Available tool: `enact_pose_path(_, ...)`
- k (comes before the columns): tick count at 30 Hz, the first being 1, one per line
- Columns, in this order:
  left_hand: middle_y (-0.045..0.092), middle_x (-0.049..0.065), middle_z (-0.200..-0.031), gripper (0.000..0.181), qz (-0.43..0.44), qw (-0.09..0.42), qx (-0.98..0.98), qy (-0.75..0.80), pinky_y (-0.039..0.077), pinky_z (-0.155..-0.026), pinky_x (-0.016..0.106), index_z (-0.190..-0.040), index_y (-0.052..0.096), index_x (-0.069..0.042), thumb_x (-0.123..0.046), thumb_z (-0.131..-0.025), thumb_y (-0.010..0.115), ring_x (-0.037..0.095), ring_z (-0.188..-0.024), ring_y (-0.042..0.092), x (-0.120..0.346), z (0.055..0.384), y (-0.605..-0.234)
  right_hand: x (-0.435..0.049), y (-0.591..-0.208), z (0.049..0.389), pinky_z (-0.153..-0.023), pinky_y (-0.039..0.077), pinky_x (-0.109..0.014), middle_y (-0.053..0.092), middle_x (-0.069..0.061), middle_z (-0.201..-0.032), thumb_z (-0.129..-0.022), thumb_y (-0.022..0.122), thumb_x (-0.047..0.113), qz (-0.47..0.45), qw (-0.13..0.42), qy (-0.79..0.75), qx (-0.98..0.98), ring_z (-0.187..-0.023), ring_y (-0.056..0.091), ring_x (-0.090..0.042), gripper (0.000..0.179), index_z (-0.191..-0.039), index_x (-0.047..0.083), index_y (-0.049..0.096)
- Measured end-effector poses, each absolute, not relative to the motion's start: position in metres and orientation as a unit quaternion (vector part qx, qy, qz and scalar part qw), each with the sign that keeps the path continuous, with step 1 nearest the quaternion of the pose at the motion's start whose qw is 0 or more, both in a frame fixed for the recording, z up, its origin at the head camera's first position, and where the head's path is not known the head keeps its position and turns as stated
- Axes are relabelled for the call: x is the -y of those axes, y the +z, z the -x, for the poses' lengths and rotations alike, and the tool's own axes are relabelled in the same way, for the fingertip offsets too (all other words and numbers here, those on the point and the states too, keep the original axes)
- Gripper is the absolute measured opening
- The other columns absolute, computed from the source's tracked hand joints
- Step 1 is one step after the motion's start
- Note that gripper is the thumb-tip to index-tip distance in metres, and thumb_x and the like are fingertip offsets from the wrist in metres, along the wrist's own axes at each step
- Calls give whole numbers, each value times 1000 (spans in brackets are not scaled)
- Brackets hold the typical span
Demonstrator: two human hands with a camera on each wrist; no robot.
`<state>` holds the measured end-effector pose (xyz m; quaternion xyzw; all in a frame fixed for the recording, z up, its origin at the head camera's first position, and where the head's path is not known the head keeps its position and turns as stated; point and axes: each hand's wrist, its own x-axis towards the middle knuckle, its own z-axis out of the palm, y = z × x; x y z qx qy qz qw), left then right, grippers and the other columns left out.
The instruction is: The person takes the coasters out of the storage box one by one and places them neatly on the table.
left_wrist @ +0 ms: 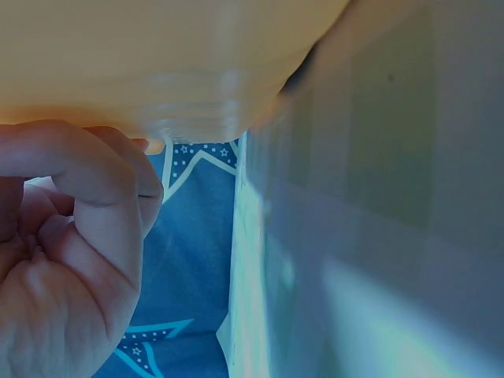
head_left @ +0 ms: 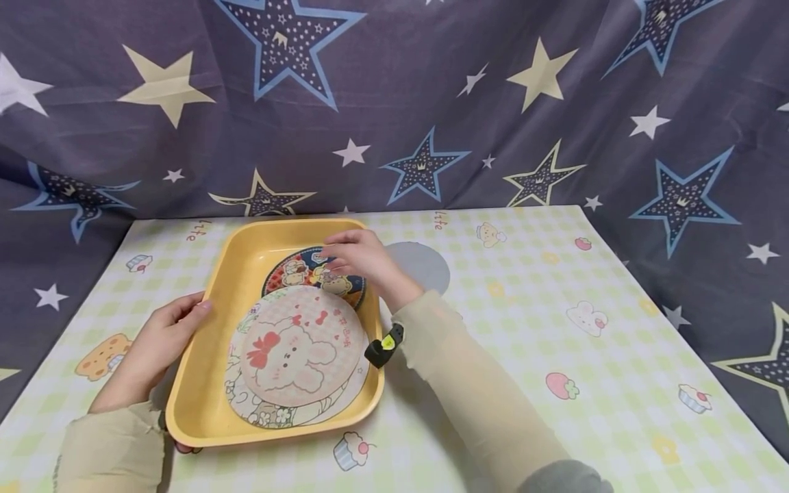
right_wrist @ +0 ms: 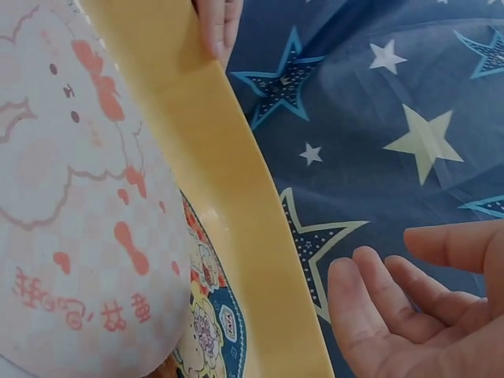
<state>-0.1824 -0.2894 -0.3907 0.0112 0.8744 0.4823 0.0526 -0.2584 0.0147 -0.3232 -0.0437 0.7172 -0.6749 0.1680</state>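
Three or more discs: all inside the yellow tray (head_left: 218,370), overlapping one another.
Bunny disc (head_left: 296,349): uppermost, face up near the tray's close end, covering the near edge of the blue-rimmed disc.
Patterned disc (head_left: 243,404): under the bunny disc, with only its margin showing; whether more lie beneath cannot be told.
Blue-rimmed disc (head_left: 294,271): toward the tray's far end, partly screened by fingers.
Right hand (head_left: 365,259): over the blue-rimmed disc, fingers loosely bent and thumb well parted from them, holding nothing; contact with the disc cannot be confirmed.
Left hand (head_left: 161,335): thumb on the tray's left rim, other fingers curled against the outer wall, gripping the side.
Grey disc (head_left: 422,266): on the surface (head_left: 622,424) to the tray's right, partly hidden by the right forearm.
Stack risk: the bunny disc could slide or fan out if the blue-rimmed disc were pulled, since its edge lies underneath.
Tray risk: lifting the gripped side would probably tilt the discs toward the opposite wall.
Wrist risk: the dark device (head_left: 381,350) by the right cuff (head_left: 414,322) might knock the tray's right rim if the arm dropped.
Backdrop: star-printed cloth (head_left: 401,103) behind the surface.
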Motion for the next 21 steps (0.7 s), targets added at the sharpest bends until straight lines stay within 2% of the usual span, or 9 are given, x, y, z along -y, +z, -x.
enact_pose_path(3, 58, 32, -122, 65, -11, 52, -876, 479, 60, -67, 25, -147, 31, 15, -37, -108, 37, 0, -80, 66, 290, 183, -391, -7, -324, 261, -94, 56, -44, 65, -23, -124, -96, 63, 9, 50, 172, -665, -725, -81, 68, -26, 34, -126, -5, 61)
enact_pose_path(5, 57, 32, -122, 65, -12, 53, -876, 479, 60, -67, 25, -147, 31, 15, -37, -108, 36, 0, -80, 66, 291, 183, -391, -2, -325, 262, -92, 57, -44, 67, -21, -121, -96, 63, 10, 54, 175, -655, -734, -72, 64, -15, 34, -126, -5, 61)
enact_pose_path(6, 57, 32, -122, 65, -13, 53, -876, 478, 60, -67, 24, -147, 31, 15, -37, -108, 36, 0, -80, 66, 291, 183, -391, 1, -326, 262, -91, 58, -43, 68, -20, -119, -96, 63, 10, 54, 175, -650, -737, -72, 64, -15, 33, -125, -5, 62)
enact_pose_path(13, 60, 29, -119, 64, -16, 50, -874, 482, 60, -67, 25, -146, 31, 15, -36, -108, 37, 0, -80, 67, 291, 183, -392, 17, -331, 254, -91, 57, -46, 70, -13, -104, -94, 66, 11, 53, 176, -632, -753, -86, 67, -31, 27, -117, -2, 68)
enact_pose_path(17, 60, 29, -118, 65, -17, 50, -873, 484, 60, -67, 25, -146, 31, 15, -36, -108, 37, 1, -80, 67, 291, 183, -392, 24, -335, 251, -90, 57, -46, 68, -8, -94, -95, 66, 11, 48, 174, -626, -759, -76, 63, -23, 23, -114, 0, 70)
enact_pose_path(21, 62, 27, -117, 65, -19, 49, -874, 484, 60, -67, 25, -146, 32, 16, -37, -108, 38, 0, -80, 67, 290, 183, -391, 29, -341, 248, -90, 57, -48, 66, -7, -92, -95, 66, 10, 31, 160, -631, -759, -71, 58, -16, 23, -116, 0, 70)
